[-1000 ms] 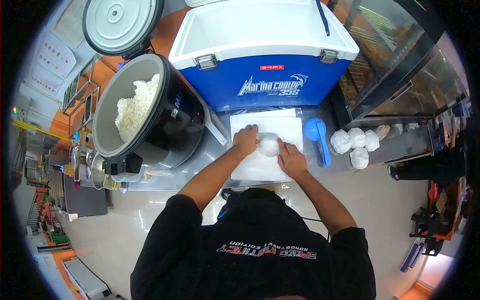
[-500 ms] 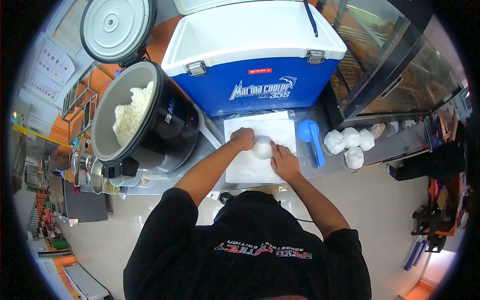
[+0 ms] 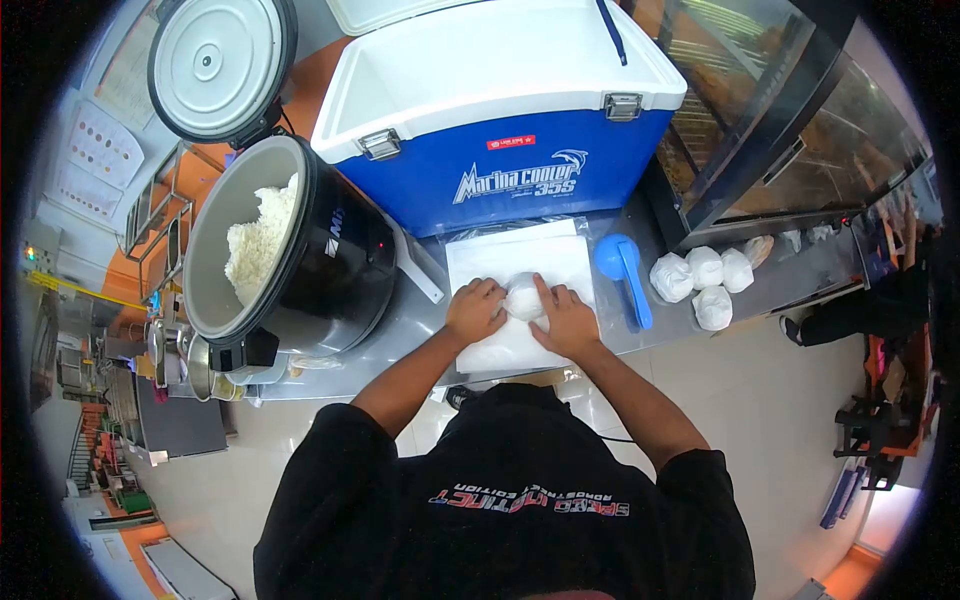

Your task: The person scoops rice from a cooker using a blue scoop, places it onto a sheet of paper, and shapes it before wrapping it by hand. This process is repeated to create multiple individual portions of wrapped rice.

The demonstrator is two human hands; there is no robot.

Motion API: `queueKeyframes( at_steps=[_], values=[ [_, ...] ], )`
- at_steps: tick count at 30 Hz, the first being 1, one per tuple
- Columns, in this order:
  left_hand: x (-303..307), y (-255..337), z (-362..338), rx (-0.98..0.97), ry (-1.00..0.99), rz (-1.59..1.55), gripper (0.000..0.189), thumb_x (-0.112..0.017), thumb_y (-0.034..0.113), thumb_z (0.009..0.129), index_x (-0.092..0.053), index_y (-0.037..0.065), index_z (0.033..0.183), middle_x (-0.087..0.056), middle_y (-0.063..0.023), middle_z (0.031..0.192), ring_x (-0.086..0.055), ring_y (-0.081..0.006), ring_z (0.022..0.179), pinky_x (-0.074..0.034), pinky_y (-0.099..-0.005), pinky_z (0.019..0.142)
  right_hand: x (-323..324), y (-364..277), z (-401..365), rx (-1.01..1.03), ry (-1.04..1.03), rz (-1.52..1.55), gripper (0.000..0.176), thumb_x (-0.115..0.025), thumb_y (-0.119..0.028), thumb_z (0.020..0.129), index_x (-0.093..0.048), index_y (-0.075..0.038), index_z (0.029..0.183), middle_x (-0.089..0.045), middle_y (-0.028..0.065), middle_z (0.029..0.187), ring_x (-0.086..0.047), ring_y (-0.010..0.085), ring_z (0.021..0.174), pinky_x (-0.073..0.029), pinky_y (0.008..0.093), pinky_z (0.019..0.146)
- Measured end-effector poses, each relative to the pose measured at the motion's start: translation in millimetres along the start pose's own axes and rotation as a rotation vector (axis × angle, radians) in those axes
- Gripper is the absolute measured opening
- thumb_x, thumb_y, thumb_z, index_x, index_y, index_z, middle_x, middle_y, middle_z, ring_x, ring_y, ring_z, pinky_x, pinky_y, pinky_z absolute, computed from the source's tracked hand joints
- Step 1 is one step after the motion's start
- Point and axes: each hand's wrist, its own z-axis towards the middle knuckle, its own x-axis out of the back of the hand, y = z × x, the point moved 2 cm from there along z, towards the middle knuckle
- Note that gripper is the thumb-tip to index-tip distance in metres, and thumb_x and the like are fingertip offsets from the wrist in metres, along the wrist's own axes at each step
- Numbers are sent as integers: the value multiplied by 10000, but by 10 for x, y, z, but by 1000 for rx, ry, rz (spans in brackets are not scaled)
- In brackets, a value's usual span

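Note:
A rounded white mound of rice (image 3: 523, 300), its covering hard to make out, sits on a stack of white wrapping paper (image 3: 480, 258). My left hand (image 3: 477, 312) presses against its left side with the fingers bent. From the right, my right hand (image 3: 567, 322) cups it, index finger along the upper edge and thumb low near the front. Both hands touch the mound and partly hide the sheet around it. A blue scoop (image 3: 622, 265) lies to the right of the paper, and several white wrapped packets (image 3: 705, 268) are grouped beyond it.
At left stands an open rice cooker (image 3: 330, 260) holding white rice, its lid (image 3: 215, 65) raised. A blue and white cooler box (image 3: 500, 170) is behind the paper, lid open. A glass display case (image 3: 780, 130) is at right. Another person's dark-clothed leg (image 3: 860, 310) shows far right.
My left hand has come down and toward me, from the mound's upper left to its side. The right hand has shifted its fingers up around the mound. The camera view has moved slightly.

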Motion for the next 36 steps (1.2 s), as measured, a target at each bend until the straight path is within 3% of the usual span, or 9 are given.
queueKeyframes(
  at_steps=[6, 14, 19, 24, 27, 29, 30, 32, 36],
  values=[
    [-45, 144, 241, 131, -116, -43, 266, -727, 194, 843, -668, 93, 1083, -632, -107, 1082, -664, -317, 997, -565, -426, 841, 68, -67, 182, -81, 49, 42, 921, -821, -298, 771, -366, -165, 1561, -548, 172, 1391, -667, 359, 1042, -594, 429, 827],
    [384, 402, 512, -128, 202, -470, 156, -745, 5, 837, -718, 62, 980, -636, -95, 1015, -669, -289, 853, -549, -380, 720, 541, 233, 347, -73, 202, 514, 648, -793, -144, 767, -573, -112, 1376, -661, 184, 1273, -658, 384, 1158, -550, 434, 950],
    [582, 514, 536, -377, 290, -245, 170, -793, 58, 811, -746, 68, 975, -667, -94, 978, -681, -272, 914, -564, -353, 748, 839, 206, 372, -162, -175, 906, 678, -809, -178, 806, -542, -19, 1408, -681, 163, 1253, -688, 286, 1097, -535, 389, 963],
    [920, 877, 570, -408, 399, -134, 242, -818, 88, 791, -780, 75, 1029, -703, -89, 999, -693, -276, 947, -579, -338, 762, 1012, 122, 360, -321, -164, 1037, 685, -800, -201, 815, -533, 5, 1411, -677, 154, 1262, -680, 277, 1092, -537, 382, 954],
    [958, 923, 516, -249, 490, -156, 227, -791, 186, 880, -774, 91, 1086, -702, -57, 1050, -690, -224, 974, -581, -331, 761, 1086, 102, 400, -83, 78, 839, 672, -799, -162, 814, -541, -17, 1417, -685, 139, 1200, -684, 237, 1008, -551, 363, 801],
    [876, 911, 471, 473, 135, -816, 317, -721, 294, 980, -694, 89, 1220, -688, -74, 1122, -670, -206, 1046, -571, -325, 831, 1161, 47, 389, 94, 214, 688, 661, -804, -117, 812, -551, -31, 1417, -693, 117, 1130, -679, 186, 933, -560, 345, 668],
    [905, 940, 497, 474, 141, -816, 317, -721, 294, 980, -694, 89, 1220, -688, -74, 1122, -670, -206, 1046, -571, -325, 831, 1314, -58, 382, 107, 257, 498, 643, -790, -98, 790, -580, -77, 1397, -684, 117, 1184, -681, 238, 973, -568, 375, 726],
    [894, 937, 520, 912, 178, -1590, 454, -628, 389, 1042, -562, 51, 1338, -654, -99, 1203, -658, -180, 1085, -562, -324, 895, 1499, -243, 366, 127, 294, 309, 634, -776, -78, 767, -609, -123, 1377, -675, 117, 1239, -684, 290, 1014, -576, 406, 783],
    [1028, 964, 554, 787, 35, -1863, 589, -614, 478, 1032, -501, 1, 1359, -627, -101, 1247, -660, -187, 1117, -554, -357, 980, 1638, -570, 289, 271, 200, -165, 572, -662, -54, 818, -618, -182, 1374, -610, 93, 1373, -673, 354, 1102, -571, 414, 902]
  ],
)
